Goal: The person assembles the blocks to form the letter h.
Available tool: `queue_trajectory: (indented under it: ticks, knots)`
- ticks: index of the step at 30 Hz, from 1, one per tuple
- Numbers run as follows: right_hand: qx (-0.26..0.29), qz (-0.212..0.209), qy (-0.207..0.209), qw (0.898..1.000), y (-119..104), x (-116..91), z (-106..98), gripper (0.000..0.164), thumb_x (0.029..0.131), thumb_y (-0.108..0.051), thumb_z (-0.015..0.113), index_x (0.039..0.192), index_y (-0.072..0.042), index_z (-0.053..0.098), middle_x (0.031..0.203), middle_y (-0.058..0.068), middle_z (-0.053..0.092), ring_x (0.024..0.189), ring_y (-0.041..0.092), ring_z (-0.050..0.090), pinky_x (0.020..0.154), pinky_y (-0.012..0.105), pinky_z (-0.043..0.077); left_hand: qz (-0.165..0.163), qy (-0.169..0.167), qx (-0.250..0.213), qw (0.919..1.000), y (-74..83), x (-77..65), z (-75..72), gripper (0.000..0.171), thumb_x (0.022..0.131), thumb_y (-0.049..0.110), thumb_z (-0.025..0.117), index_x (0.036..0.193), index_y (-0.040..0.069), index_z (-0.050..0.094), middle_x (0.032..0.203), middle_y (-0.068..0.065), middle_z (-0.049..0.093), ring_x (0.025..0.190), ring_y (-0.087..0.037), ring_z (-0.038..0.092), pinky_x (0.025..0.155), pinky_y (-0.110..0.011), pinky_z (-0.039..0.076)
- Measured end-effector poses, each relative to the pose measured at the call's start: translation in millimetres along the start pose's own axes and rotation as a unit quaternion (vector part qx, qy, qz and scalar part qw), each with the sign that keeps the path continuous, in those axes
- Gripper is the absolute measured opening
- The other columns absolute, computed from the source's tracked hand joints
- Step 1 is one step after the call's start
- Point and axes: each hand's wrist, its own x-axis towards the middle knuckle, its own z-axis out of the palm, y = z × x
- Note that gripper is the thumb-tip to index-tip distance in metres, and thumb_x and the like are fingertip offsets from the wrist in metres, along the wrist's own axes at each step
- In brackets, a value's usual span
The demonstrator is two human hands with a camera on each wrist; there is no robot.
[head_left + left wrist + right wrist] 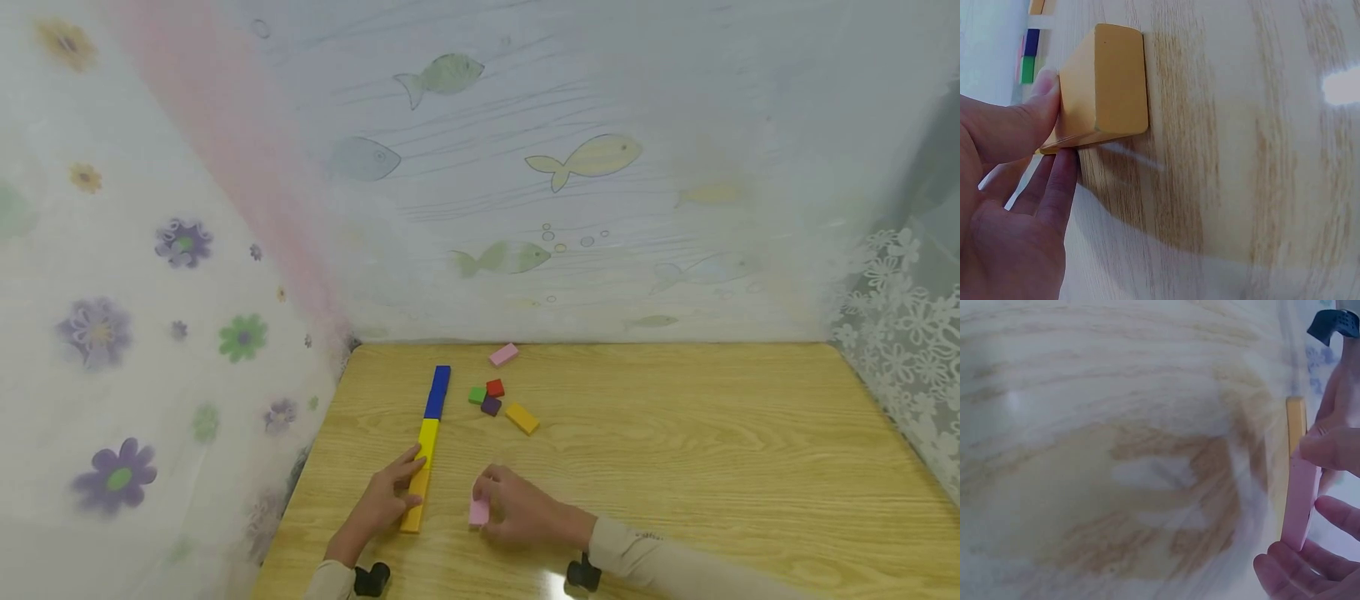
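Observation:
A straight row of blocks runs away from me on the table, with blue (437, 393) at the far end, then a yellow block (428, 432), and an orange block (412, 518) nearest. My left hand (386, 496) pinches the orange block, thumb on one side and fingers on the other, as the left wrist view shows; an extended finger reaches the yellow block. To the right of the row, my right hand (521, 510) grips a pink block (478, 513) by its ends between thumb and fingers. In the right wrist view this pink block (1300, 503) overlaps the orange one behind it.
Beyond the right hand lie small green (477, 396), red (495, 388) and dark purple (491, 407) blocks, close together. Another orange block (522, 418) lies beside them, and a second pink block (503, 355) near the back wall. Patterned sheets (480, 192) border the wooden table (712, 450).

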Motion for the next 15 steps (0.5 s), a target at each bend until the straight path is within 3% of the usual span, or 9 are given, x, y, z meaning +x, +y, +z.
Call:
queue_trajectory:
  ticks: [15]
  knots:
    - [-0.007, -0.015, 0.013, 1.0, 2.1, -4.2, 15.9, 0.03, 0.082, -0.026, 0.07, 0.107, -0.016, 0.059, 0.113, -0.003, 0.051, 0.098, 0.006, 0.049, 0.083, 0.022, 0.048, 0.007, 0.01, 0.004, 0.9999, 2.3, -1.7, 0.6, 0.058, 0.081, -0.004, 0.069, 0.136, -0.002, 0.049, 0.151, -0.01, 0.033, 0.137, -0.036, 0.028, 0.104, -0.053, 0.03]
